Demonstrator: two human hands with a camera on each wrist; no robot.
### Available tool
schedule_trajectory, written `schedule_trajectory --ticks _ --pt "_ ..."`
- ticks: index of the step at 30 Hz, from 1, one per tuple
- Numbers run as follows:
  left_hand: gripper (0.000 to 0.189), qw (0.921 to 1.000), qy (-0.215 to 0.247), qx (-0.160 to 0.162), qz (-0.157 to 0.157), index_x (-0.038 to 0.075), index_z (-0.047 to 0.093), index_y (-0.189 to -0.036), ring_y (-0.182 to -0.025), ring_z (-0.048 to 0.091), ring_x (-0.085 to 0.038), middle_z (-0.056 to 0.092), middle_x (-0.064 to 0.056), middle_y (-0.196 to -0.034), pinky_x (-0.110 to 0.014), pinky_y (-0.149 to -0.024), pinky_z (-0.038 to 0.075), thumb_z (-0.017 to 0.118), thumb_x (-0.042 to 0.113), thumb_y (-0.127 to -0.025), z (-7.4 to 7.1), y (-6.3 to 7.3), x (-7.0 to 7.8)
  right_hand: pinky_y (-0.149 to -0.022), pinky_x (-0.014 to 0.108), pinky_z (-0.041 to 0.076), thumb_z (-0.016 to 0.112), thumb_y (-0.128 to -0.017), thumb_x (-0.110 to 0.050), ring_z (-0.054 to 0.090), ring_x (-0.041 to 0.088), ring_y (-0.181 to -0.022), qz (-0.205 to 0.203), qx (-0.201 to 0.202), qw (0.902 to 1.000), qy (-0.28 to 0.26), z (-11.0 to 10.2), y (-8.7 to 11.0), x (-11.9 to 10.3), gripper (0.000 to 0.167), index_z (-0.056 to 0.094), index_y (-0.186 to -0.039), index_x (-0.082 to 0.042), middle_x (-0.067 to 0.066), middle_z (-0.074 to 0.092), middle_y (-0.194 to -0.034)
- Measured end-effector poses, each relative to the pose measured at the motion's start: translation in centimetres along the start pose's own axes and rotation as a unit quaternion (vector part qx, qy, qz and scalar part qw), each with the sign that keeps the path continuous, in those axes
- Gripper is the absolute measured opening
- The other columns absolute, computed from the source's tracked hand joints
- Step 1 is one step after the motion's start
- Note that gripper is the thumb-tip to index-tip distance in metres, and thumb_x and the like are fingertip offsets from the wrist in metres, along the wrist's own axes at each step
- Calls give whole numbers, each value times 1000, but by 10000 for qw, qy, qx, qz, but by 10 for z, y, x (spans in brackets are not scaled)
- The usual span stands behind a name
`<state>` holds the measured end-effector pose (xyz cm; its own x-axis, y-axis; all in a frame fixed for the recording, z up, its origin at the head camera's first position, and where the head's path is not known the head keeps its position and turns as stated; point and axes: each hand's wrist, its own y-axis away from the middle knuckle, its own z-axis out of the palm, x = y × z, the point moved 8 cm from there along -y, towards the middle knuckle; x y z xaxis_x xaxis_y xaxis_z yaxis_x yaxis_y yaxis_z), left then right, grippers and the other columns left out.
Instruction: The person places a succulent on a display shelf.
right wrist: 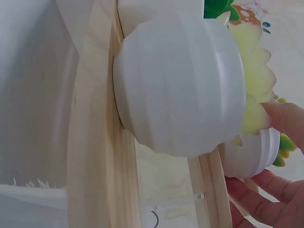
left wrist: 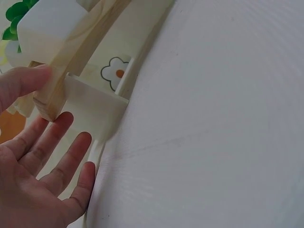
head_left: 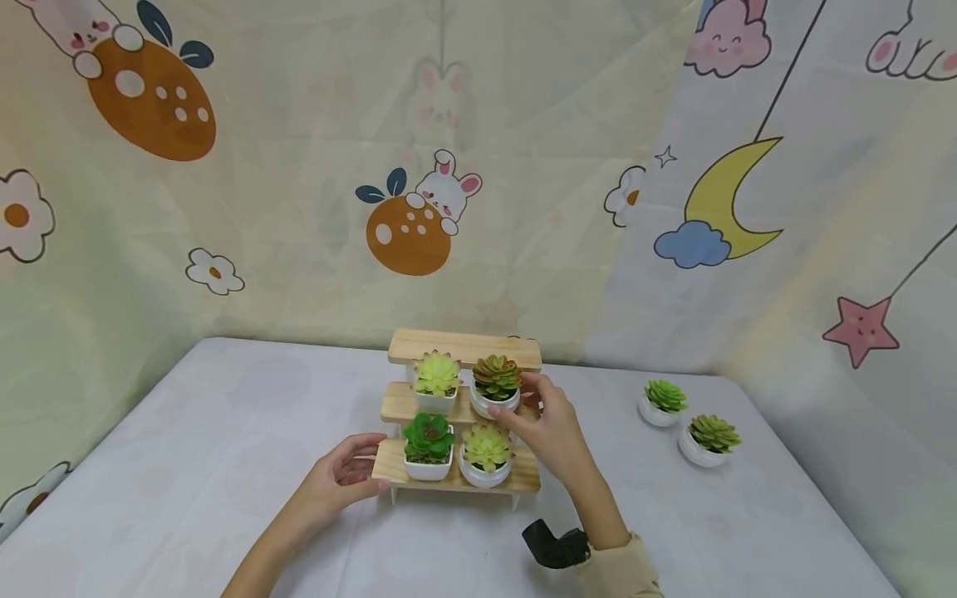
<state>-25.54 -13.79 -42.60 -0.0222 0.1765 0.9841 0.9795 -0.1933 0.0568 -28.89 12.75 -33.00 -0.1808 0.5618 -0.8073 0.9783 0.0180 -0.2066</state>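
A three-tier wooden plant stand (head_left: 463, 342) with pale supports stands on the table. My left hand (head_left: 336, 477) holds the left end of its lowest board (left wrist: 64, 90) between thumb and fingers; the other fingers spread beside the support. On the middle board, my right hand (head_left: 555, 428) grips the white pot of a reddish-green succulent (head_left: 497, 378), thumb in front and fingers at its right side. Left of that pot sits a yellow-green succulent (head_left: 437, 375). The lowest board carries a dark green succulent (head_left: 429, 438) in a square pot and a pale yellow-green one (head_left: 486, 447) in a round pot.
Two more green succulents in white pots, one farther back (head_left: 664, 399) and one nearer (head_left: 709, 438), stand on the white-covered table (head_left: 224, 440) at the right. A printed cloth (head_left: 299, 166) hangs behind. A black strap-like piece (head_left: 555, 545) is at the right wrist.
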Motion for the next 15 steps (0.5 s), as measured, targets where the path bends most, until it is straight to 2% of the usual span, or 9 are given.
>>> schedule_trajectory --ticks 2,6,9,15 --pt "61 10000 -23 3 14 8 47 -131 -105 55 -21 56 -13 -121 -29 -87 46 75 15 -77 0 0 0 -84 38 42 78 -74 -34 48 23 -105 -53 -23 10000 77 1 1 -2 66 49 -127 -6 9 57 -110" --pt "60 10000 -58 35 21 9 47 -130 -105 55 -21 57 -12 -121 -30 -87 45 75 15 -77 -1 0 0 -97 49 31 79 -72 -37 44 27 -112 -173 -108 9994 294 3 2 -7 75 45 -130 -4 11 56 -115" --pt "60 10000 -40 53 -20 10 48 -130 -106 55 -21 56 -12 -121 -31 -87 45 75 16 -77 -2 0 0 -99 52 23 80 -71 -38 42 28 -112 -168 -126 9989 422 4 4 -9 78 43 -131 -3 12 56 -116" --pt "60 10000 -15 48 -49 10 48 -130 -106 55 -21 56 -12 -121 -30 -87 46 75 16 -76 0 0 0 -97 53 24 78 -73 -38 42 28 -110 -125 -52 9982 590 4 6 -9 79 42 -133 -2 13 56 -113"
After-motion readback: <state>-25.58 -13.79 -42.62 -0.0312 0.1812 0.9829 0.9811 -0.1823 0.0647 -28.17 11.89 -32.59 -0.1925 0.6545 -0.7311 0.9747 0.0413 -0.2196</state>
